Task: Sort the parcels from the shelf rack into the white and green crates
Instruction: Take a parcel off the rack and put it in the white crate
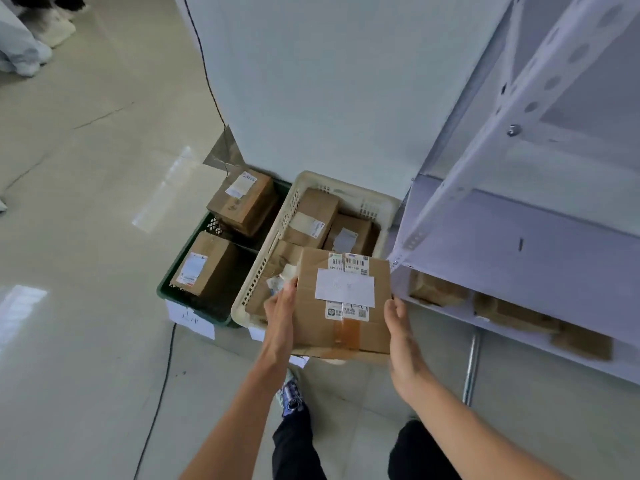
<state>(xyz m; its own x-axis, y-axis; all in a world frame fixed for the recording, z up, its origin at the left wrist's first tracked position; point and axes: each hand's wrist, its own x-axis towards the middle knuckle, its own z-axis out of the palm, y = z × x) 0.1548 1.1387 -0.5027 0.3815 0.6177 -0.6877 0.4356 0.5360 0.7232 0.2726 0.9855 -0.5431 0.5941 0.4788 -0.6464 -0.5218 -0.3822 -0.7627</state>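
I hold a flat cardboard parcel (311, 323) with white labels and barcodes over the near end of the white crate (263, 261). My left hand (280, 317) grips its left edge and my right hand (403, 341) grips its right edge, with the fingers hidden under the box. The white crate contains several brown parcels, two of them visible at the far end (311, 216). The green crate (180, 268) stands to its left on the floor with two boxes in it (242, 202) (204, 265). The white shelf rack (519, 237) is at the right.
Several brown parcels lie on the rack's low shelf (512, 313). A white wall (311, 98) rises behind the crates. A black cable (162, 375) runs across the floor left of my legs. Another person's feet (24, 46) are at the far left.
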